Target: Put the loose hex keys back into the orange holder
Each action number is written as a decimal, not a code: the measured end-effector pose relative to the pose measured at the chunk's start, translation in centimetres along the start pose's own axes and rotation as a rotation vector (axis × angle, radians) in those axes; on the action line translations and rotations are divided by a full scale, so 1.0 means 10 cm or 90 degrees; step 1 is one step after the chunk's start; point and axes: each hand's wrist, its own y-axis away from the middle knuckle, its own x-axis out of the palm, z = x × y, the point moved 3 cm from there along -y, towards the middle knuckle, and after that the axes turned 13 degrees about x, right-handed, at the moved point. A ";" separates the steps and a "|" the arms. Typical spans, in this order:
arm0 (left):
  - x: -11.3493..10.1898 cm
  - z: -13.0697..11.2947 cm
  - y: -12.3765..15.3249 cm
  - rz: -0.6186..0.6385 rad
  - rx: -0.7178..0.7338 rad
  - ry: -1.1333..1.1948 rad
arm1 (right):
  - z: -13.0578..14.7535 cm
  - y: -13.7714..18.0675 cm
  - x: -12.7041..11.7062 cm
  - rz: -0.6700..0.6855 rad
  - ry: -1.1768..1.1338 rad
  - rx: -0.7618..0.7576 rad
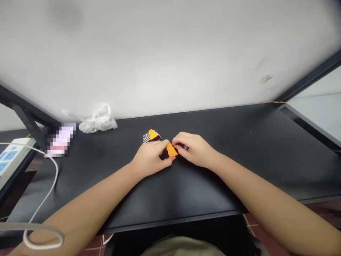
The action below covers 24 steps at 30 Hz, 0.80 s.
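A black table [239, 135] with a smooth, faintly shiny top stretches against a plain pale wall [170, 53], which bears a small greenish mark [266, 79] at right. Dark metal posts [309, 80] flank it, and reddish tiles [257, 233] show below. Near the table's middle, the left hand [150, 158] has its fingers grasping an orange holder [171, 150]; the right hand [194, 149] has its fingers pinched on metal keys [185, 147] beside it, their number hidden. A second holder [152, 134], full of keys, lies just beyond the left hand. Farther left sit a plastic bag [98, 121], a pixelated item [61, 139], a white cable [56, 170] and a power strip [10, 156].
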 end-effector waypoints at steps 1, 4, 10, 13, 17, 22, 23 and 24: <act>0.00 0.00 0.00 0.002 -0.001 -0.001 | -0.01 0.00 -0.01 -0.005 0.000 0.010; 0.00 0.01 0.01 0.006 -0.006 -0.011 | -0.07 0.01 -0.07 -0.025 -0.001 0.039; -0.01 0.05 0.02 0.022 -0.039 -0.045 | -0.30 0.01 -0.23 -0.048 0.005 0.157; -0.03 0.06 0.02 0.025 -0.050 -0.043 | -0.46 -0.01 -0.29 -0.061 0.045 0.252; -0.03 0.06 0.03 0.020 -0.053 -0.043 | -0.60 -0.03 -0.30 -0.028 0.110 0.314; -0.04 0.07 0.04 0.020 -0.055 -0.045 | -0.58 -0.05 -0.19 0.022 0.152 0.252; -0.04 0.07 0.04 0.020 -0.055 -0.046 | -0.55 -0.04 -0.17 0.028 0.148 0.236; -0.04 0.07 0.04 0.020 -0.054 -0.046 | -0.53 -0.04 -0.15 0.033 0.144 0.221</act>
